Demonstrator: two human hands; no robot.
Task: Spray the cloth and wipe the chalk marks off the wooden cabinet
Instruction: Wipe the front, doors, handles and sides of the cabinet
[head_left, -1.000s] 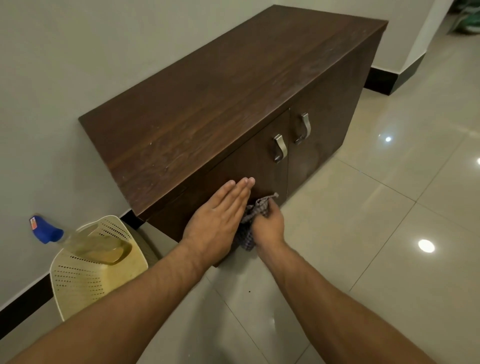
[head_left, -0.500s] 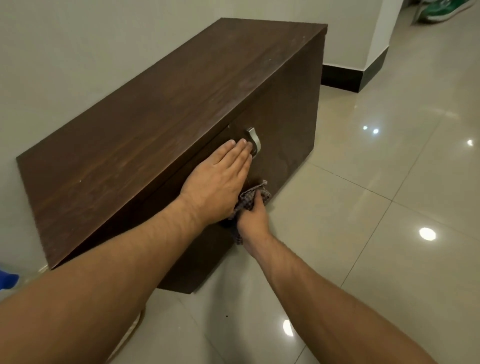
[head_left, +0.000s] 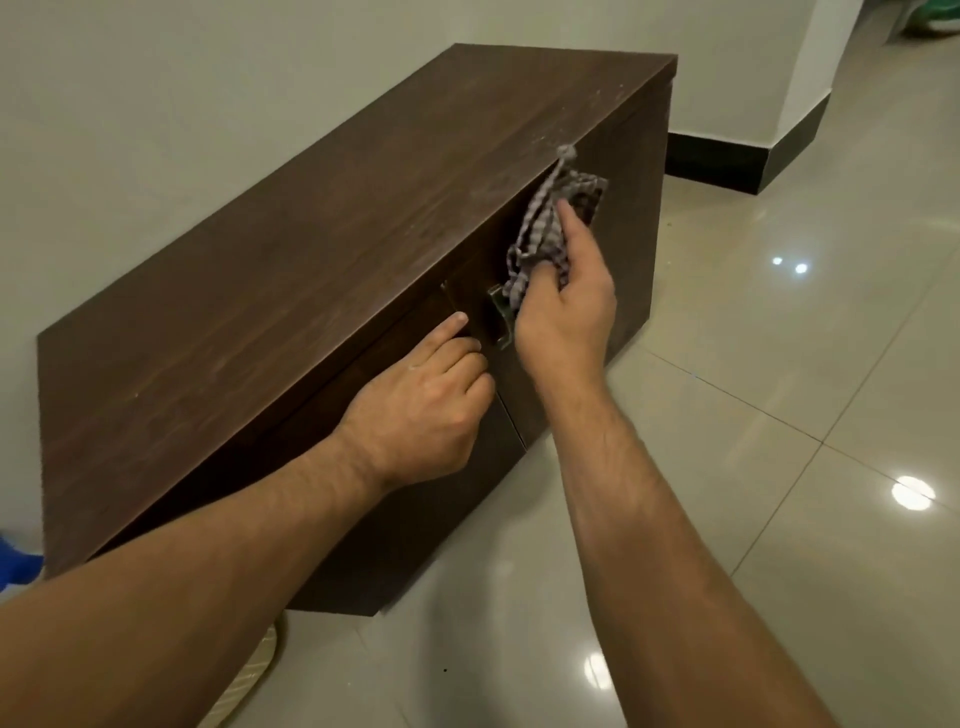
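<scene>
The dark wooden cabinet (head_left: 291, 270) stands against the wall, its top showing faint pale streaks near the far right edge. My right hand (head_left: 563, 306) grips a checked cloth (head_left: 545, 218) and presses it against the upper part of the right door, just under the top edge. My left hand (head_left: 426, 410) rests on the left door with its fingers curled at the door's edge, beside a metal handle (head_left: 500, 317). The left door's own handle is hidden behind my left hand.
Glossy tiled floor (head_left: 753, 467) spreads to the right with light reflections. A cream perforated basket's rim (head_left: 249, 680) shows at the bottom left under my forearm. A blue object (head_left: 15, 566) peeks in at the left edge. A wall corner with dark skirting (head_left: 753, 166) stands behind.
My right hand has lifted the cloth from low on the door front up to the top edge of the right door. My left hand went from flat to curled at the door edge.
</scene>
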